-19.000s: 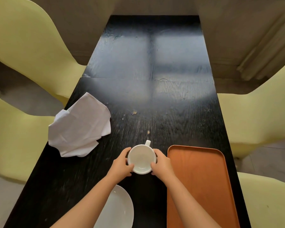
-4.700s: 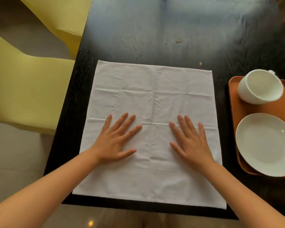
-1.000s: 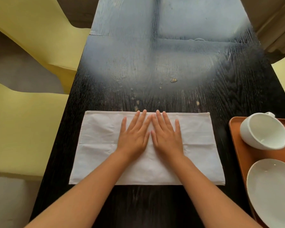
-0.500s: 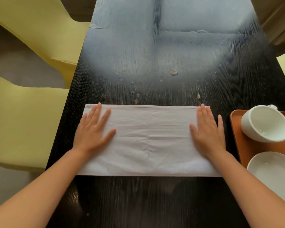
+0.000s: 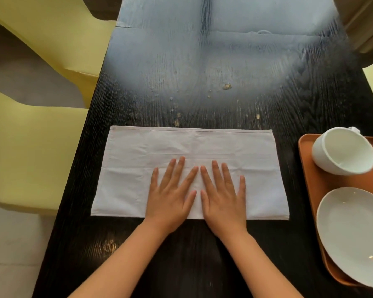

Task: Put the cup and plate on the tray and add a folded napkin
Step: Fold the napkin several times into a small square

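Fingers [image 5: 174,171] straight and spread, both hands lie flat side by side on the white napkin [image 5: 256,151], pressing its near middle against the dark bench [image 5: 202,87]; neither hand grips anything. The left hand [image 5: 170,196] and right hand [image 5: 223,198] nearly touch at the forefingers, wrists just off the cloth's near edge.

The napkin lies as a wide rectangle, apparently folded once, so the step in hand looks like smoothing the fold. The cup [image 5: 342,151] sits tipped at the far end of the orange tray [image 5: 306,168], and the plate [image 5: 353,233] lies on the tray's near end, so those parts of the task look finished. What remains, by this reading, is another fold, likely bringing one short end across to the other, then carrying the cloth to the tray.

That next move calls for pinching corners rather than flat palms, and keeping the hems lined up.

Room is good on the far side, where the bench runs open apart from a few small crumbs [image 5: 227,86]. The napkin's left end lies near the bench's left edge, beside a yellow chair [image 5: 30,147]. Its right end stops short of the tray, a dark strip between them. Little bare tray shows between cup and plate, so the folded cloth may need to be small.
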`<state>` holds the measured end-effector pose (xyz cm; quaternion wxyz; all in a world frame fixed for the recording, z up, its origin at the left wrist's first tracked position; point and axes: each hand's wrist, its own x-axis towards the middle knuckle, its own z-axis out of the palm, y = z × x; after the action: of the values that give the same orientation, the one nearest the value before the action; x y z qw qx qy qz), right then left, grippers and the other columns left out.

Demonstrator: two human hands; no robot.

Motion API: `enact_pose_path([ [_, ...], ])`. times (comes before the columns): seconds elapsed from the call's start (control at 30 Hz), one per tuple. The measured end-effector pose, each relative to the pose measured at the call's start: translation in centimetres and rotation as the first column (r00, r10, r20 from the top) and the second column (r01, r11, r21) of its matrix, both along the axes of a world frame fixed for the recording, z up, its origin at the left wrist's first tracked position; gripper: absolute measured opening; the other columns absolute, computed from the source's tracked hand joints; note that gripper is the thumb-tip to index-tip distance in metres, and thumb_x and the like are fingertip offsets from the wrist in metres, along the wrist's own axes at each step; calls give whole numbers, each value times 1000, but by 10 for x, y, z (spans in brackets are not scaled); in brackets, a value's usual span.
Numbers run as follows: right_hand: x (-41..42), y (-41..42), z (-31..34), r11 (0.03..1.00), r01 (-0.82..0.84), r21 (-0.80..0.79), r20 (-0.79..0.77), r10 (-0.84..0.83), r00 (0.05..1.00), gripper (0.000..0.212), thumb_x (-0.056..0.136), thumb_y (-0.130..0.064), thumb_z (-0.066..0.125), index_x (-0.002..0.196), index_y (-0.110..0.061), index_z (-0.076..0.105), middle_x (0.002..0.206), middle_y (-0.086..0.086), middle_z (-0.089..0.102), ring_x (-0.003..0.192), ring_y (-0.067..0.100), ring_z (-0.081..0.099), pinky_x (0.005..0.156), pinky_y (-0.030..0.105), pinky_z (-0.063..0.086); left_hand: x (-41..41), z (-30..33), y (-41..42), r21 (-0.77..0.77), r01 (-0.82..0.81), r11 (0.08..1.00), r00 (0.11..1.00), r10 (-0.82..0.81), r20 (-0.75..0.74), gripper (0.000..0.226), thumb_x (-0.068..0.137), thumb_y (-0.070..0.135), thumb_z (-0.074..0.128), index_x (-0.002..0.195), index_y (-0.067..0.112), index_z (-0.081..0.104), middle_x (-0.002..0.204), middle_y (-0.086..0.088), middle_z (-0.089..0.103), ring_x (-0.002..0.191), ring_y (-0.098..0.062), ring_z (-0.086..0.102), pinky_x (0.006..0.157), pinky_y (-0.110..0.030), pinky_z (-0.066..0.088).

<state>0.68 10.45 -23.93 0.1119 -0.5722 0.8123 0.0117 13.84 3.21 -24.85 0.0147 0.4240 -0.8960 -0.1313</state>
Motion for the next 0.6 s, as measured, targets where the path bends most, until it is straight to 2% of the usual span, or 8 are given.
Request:
enact_pose_path([
  [0.1, -16, 15, 0, 996, 88, 19, 12, -88, 996, 58, 86, -51, 3, 137, -40, -25, 151, -8, -25, 139, 14, -25, 110, 51, -15, 19, -4, 0, -4, -10, 1000, 999, 10, 49, 64, 87, 61, 25, 146, 41, 9, 157, 3, 1, 145, -20, 0, 113, -50, -4],
  [0.17, -32, 31, 2, 983, 179, 27, -4, -179, 984, 59, 91, -52, 11, 137, -40, -23, 152, -4, -24, 140, 17, -23, 111, 53, -12, 31, -5, 0, 5, -64, 998, 995, 63, 75, 70, 83, 69, 25, 145, 46, 4, 157, 5, -5, 144, -18, -8, 111, -55, -9],
  [0.27, -52, 54, 9, 959, 284, 27, -49, -282, 958, 65, 92, -49, 25, 142, -34, -15, 156, 7, -11, 143, 23, -12, 113, 55, 1, 42, -4, 0, 23, -151, 988, 985, 148, 93, 76, 76, 77, 26, 143, 50, 2, 157, 7, -8, 144, -19, -12, 105, -66, -7],
  [0.4, -56, 69, 16, 929, 371, 17, -56, -369, 928, 68, 92, -46, 24, 144, -23, -13, 156, 17, -7, 143, 28, -5, 115, 50, 7, 48, -2, 3, 31, -227, 973, 969, 223, 103, 81, 71, 81, 26, 143, 50, 4, 157, 7, -5, 143, -21, -13, 100, -73, -4],
  [0.5, -51, 78, 16, 901, 434, -4, -57, -433, 899, 67, 94, -43, 26, 146, -15, -4, 156, 18, 1, 144, 29, 1, 114, 50, 9, 52, -2, 5, 15, -241, 970, 964, 237, 124, 83, 69, 84, 20, 142, 51, -1, 158, 7, -7, 143, -21, -17, 100, -74, -5],
  [0.6, -47, 83, 17, 867, 495, -65, -68, -498, 864, 65, 93, -39, 37, 146, -8, 15, 151, 22, 20, 139, 35, 17, 111, 51, 19, 57, -2, 8, 14, -242, 970, 962, 238, 131, 84, 69, 85, 17, 142, 50, -4, 158, 7, -10, 142, -21, -20, 100, -74, -5],
])
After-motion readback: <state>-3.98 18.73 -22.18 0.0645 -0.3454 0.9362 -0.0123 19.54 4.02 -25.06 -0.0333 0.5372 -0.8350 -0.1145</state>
